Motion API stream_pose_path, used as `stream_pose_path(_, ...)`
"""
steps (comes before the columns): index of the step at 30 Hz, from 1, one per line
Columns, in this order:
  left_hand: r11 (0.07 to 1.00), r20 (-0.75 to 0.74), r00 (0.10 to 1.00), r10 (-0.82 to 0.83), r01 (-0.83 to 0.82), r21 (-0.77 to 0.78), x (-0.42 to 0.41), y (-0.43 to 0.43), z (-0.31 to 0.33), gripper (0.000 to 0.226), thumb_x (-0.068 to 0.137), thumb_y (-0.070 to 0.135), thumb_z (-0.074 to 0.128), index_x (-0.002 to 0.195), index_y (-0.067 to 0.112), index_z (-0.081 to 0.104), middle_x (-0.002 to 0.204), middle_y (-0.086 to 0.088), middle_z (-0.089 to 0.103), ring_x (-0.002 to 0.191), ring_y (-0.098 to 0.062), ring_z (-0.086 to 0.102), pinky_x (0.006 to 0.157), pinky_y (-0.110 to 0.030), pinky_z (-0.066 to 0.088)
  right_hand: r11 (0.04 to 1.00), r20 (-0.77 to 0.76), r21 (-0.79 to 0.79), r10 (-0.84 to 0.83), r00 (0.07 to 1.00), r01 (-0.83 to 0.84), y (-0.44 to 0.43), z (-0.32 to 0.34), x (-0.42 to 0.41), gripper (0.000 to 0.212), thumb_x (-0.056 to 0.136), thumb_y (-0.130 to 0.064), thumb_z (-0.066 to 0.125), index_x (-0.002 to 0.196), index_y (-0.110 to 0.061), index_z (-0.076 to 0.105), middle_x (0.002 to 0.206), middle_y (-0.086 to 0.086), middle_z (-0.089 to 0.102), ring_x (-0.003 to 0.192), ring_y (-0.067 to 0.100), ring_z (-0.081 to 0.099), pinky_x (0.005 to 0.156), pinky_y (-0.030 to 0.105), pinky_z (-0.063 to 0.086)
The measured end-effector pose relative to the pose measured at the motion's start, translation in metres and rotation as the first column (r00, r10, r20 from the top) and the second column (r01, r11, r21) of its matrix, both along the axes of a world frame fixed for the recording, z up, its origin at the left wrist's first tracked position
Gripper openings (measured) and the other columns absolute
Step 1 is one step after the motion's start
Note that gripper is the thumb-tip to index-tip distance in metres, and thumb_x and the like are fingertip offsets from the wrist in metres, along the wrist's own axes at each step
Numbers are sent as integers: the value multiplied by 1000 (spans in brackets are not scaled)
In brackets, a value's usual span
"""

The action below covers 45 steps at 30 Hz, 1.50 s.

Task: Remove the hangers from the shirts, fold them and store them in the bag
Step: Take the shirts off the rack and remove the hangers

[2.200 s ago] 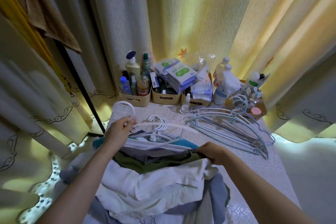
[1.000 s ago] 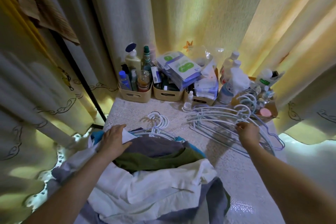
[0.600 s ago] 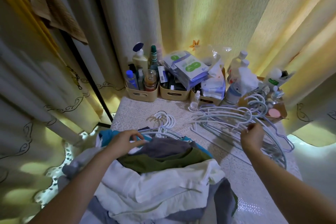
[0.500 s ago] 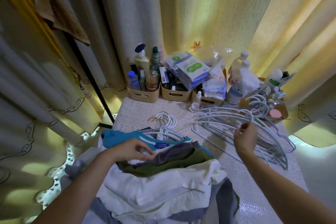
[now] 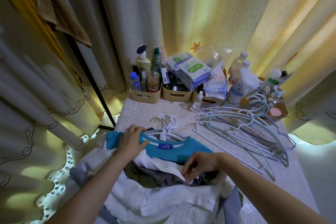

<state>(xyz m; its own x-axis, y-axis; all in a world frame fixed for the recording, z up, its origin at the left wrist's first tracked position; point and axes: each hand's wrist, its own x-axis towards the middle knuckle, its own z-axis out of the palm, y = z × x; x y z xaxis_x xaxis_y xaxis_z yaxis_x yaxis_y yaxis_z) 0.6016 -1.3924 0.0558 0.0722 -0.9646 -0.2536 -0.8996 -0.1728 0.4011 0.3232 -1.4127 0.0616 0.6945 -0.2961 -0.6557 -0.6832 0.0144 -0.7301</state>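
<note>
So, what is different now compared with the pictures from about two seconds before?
The right hand left the loose hangers and came back to the clothes pile, fingers now on white cloth. The left hand pulled the top garments back, uncovering the blue shirt, and rests on its shoulder. The loose hangers, the hangers still in shirts and the bottles stayed.

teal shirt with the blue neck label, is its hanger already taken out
No, white plastic hangers still sit at the collar of the teal shirt, with the left hand on its shoulder.

Toiletry bottles, beige bins, perhaps medicine.
</note>
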Motion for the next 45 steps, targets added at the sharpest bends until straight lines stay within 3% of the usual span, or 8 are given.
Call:
stream_pose_path(3,986,201,979,32,-65,157,4,-7,-11,56,91,43,55,138,19,37,136,-8,46,127,-27,42,102,-38,35,1000,-13,-22,-1,1000,1,4,2,1,25,77,-27,78,100,-18,73,81,-15,70,81,1,61,83,23,48)
stream_pose_path(7,997,104,992,77,-75,-24,11,-7,-21,39,94,45,50,118,15,56,117,-9,62,108,-26,57,88,-35,42,933,78,-250,-248,966,259,6,-2,1,13,85,-22,70,88,-11,74,80,4,69,71,3,56,72,21,45)
stream_pose_path(11,981,-120,984,133,-148,-127,21,0,-19,25,98,25,47,111,11,63,111,-10,67,98,-27,62,82,-35,45,424,266,-593,-699,663,685,-6,-4,-5,5,88,-13,64,91,-15,67,92,2,67,85,14,59,78,28,47)
stream_pose_path(14,962,-184,974,134,-173,-213,22,5,-15,21,96,19,52,108,9,66,108,-10,68,96,-28,63,78,-32,45,532,167,-581,-663,730,616,-15,-2,-1,29,91,-20,61,120,-14,64,111,0,66,103,17,59,84,21,43)
stream_pose_path(19,942,-226,957,181,-235,-241,24,7,-12,21,94,21,55,106,10,68,106,-8,69,95,-24,63,75,-28,44,619,229,-449,-618,753,644,-19,0,29,28,95,-16,54,120,-19,66,109,8,71,99,23,67,67,16,42)
stream_pose_path(31,958,-136,954,268,-250,141,50,19,-21,22,96,26,51,104,16,69,108,-9,69,96,-26,62,77,-30,47,771,-30,-496,-473,880,398,-32,-9,64,32,96,-5,47,120,-13,66,122,11,65,104,29,62,86,34,48)
stream_pose_path(37,929,-377,883,278,-347,-127,46,20,-1,16,92,22,59,100,15,71,97,-5,69,88,-18,60,72,-27,43,566,320,-391,-655,684,726,-32,11,52,16,86,-7,67,97,-14,75,82,7,69,59,6,53,59,18,43)
stream_pose_path(45,933,-441,895,-68,-99,-346,4,-10,44,14,91,14,60,99,13,71,96,3,67,93,-11,61,83,-25,48,623,467,-417,-478,744,662,-22,38,61,15,84,-7,69,92,-18,75,78,-7,65,60,3,51,60,14,43)
